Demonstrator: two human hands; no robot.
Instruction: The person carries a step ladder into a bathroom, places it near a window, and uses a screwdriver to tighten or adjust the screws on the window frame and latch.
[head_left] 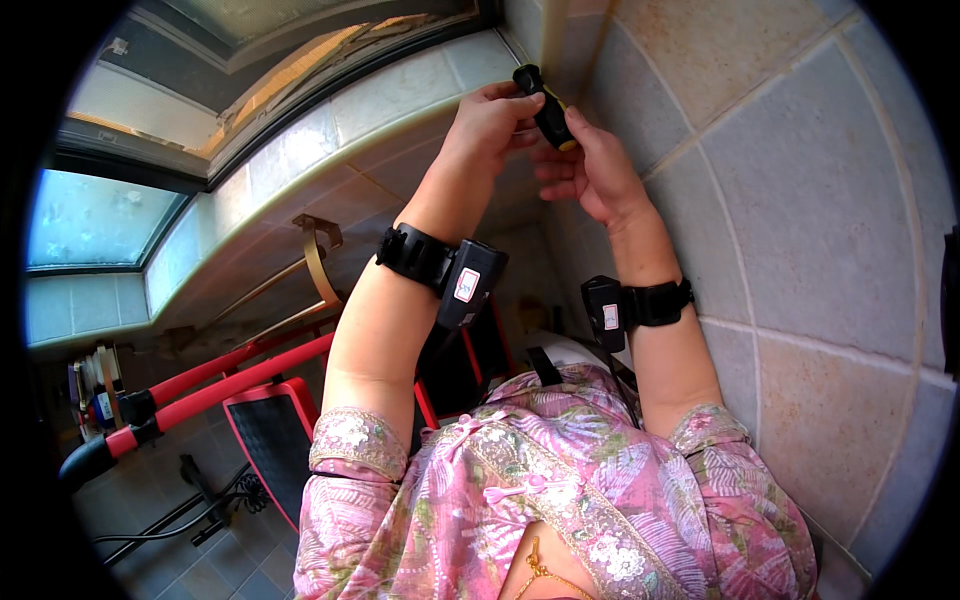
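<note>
Window (105, 225): a pale pane at far left, set in a dark frame; it plausibly supplies much of the light falling on the work.
Red-barred frame (220, 392): stands low, beyond the left arm and apart from both hands, so it seems not to hinder the reach.
Brass-coloured rail (319, 265): mounted beneath the sill, presumably to keep the ledge above it unobstructed.
Tiled sill (390, 95): curves toward the corner where the hands meet.
Left forearm band (415, 257): black, strapped below the wrist with its box on the inner side, which leaves the fingers unencumbered.
Left hand (487, 120): closed on the screwdriver, thumb laid across the handle and fingers bent at its side, a hold that probably steadies it; the forearm slants up and rightward.
Screwdriver (547, 110): located at upper centre, between the hands, near the wall corner; its black-and-yellow handle lies obliquely, butt end toward the right hand. That slant likely suits the narrow corner; what the tip meets cannot be made out.
Right hand (605, 175): beside the butt end, thumb raised and fingers loosely curled, placed perhaps to guide the handle; whether it grips cannot be told. The forearm rises steeply, leaning left.
Right forearm band (657, 303): black, its box likewise turned inward, away from the wall.
Tiled wall (800, 200): borders the right arm, apparently limiting how far the elbow can swing outward.
</note>
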